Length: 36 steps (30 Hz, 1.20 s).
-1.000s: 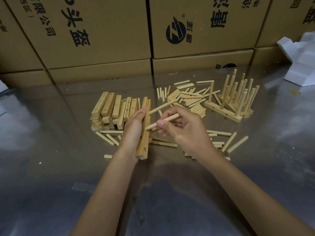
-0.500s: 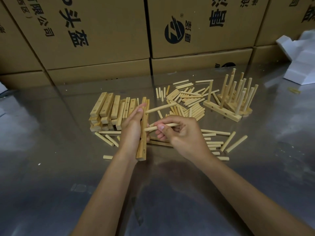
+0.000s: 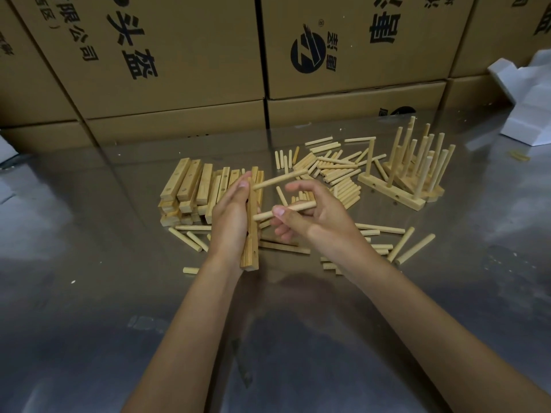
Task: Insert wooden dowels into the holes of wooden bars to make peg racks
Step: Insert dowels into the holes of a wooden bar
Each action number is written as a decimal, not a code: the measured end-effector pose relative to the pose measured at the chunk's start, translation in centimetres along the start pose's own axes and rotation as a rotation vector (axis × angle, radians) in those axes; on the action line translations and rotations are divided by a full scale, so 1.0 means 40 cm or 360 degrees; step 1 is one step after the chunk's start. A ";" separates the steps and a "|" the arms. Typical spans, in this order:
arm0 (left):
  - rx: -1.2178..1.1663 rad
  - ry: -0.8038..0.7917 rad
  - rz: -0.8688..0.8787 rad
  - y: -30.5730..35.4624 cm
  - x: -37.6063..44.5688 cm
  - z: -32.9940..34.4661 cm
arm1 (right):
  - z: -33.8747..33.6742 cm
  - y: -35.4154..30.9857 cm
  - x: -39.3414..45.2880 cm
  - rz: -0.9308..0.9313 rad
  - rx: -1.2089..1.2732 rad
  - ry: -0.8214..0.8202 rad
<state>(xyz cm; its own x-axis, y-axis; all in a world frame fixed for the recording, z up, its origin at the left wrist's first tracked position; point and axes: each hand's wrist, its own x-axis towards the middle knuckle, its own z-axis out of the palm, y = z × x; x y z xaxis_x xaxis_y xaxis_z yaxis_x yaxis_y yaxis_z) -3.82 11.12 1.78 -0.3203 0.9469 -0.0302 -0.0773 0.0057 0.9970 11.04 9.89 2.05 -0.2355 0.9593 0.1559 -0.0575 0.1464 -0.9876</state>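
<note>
Dowel (image 3: 284, 210) in right hand (image 3: 313, 222) has reached the left-hand-held (image 3: 231, 219) bar (image 3: 252, 228).

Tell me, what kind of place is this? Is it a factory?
Probably a small workshop or packing room, not a home. Big printed cardboard boxes are stacked along the back, the worktable is shiny metal, and many loose dowels, wooden bars and finished peg racks lie on it.

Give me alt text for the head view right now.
A person's left hand holds a wooden bar on edge, one dowel already in it, while the right hand brings a second dowel to its side. Bars, loose dowels and finished peg racks lie behind on a shiny table.
</note>
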 end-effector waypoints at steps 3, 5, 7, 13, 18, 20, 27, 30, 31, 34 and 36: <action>-0.0140 0.0130 -0.0082 -0.001 0.019 -0.028 | -0.027 -0.007 0.012 0.0039 0.0053 0.0139; -0.0309 0.0214 -0.0182 0.000 0.034 -0.055 | -0.051 0.002 0.022 0.0006 -0.0047 0.0325; -0.0438 0.0272 -0.0243 -0.002 0.049 -0.077 | -0.067 0.028 0.031 -0.0060 -0.0505 0.0349; -0.0517 0.0309 -0.0310 -0.006 0.064 -0.093 | -0.038 0.103 0.021 -0.0124 -0.1716 -0.0097; -0.0507 0.0323 -0.0324 -0.006 0.066 -0.095 | -0.026 0.100 0.021 -0.0247 -0.1801 -0.0083; -0.0519 0.0322 -0.0318 -0.005 0.065 -0.093 | -0.027 0.098 0.021 -0.0179 -0.1703 -0.0077; -0.0500 0.0315 -0.0333 0.002 0.063 -0.091 | -0.041 0.075 0.028 -0.0030 -0.1167 0.0076; -0.0514 0.0308 -0.0335 0.002 0.059 -0.088 | -0.049 0.046 0.029 0.0059 -0.0617 0.0171; -0.0518 0.0306 -0.0336 0.001 0.058 -0.087 | -0.052 0.035 0.027 0.0070 -0.0455 0.0201; -0.0517 0.0310 -0.0334 0.000 0.054 -0.078 | -0.056 0.002 0.019 0.0054 -0.0084 0.0181; -0.0499 0.0286 -0.0334 -0.001 0.048 -0.068 | -0.048 -0.012 0.008 0.0042 0.0068 0.0010</action>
<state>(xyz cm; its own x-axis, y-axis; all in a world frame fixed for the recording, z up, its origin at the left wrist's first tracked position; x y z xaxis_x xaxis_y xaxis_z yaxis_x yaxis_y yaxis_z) -7.01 12.07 1.48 -0.4243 0.8642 -0.2703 -0.4333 0.0684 0.8987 12.85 10.60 2.54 -0.2313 0.9642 0.1295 -0.0928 0.1106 -0.9895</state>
